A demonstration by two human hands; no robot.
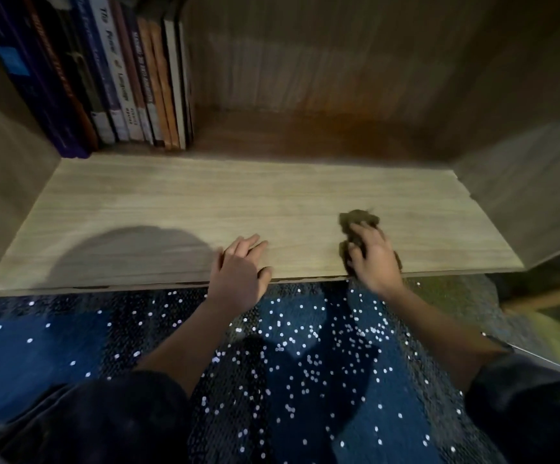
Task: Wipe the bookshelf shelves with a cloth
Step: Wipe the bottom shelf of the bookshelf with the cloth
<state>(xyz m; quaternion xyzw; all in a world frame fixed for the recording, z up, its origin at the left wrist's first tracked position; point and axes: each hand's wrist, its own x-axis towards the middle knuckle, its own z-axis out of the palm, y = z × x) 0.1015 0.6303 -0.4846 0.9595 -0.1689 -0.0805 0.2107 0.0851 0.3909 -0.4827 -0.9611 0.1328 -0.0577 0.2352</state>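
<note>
A light wooden shelf board (171,202) fills the middle of the head view. My right hand (374,259) presses a crumpled dark brown cloth (359,220) onto the board near its front edge, right of centre; the hand covers most of the cloth and both look motion-blurred. My left hand (240,269) rests on the front edge of the shelf near the middle, fingers spread on the wood and thumb at the edge. It holds nothing.
A row of several upright books (111,78) stands at the back left of the shelf. Side panels (519,182) wall in the compartment on the right and left. Dark blue fabric with white dots (305,363) lies below the shelf edge.
</note>
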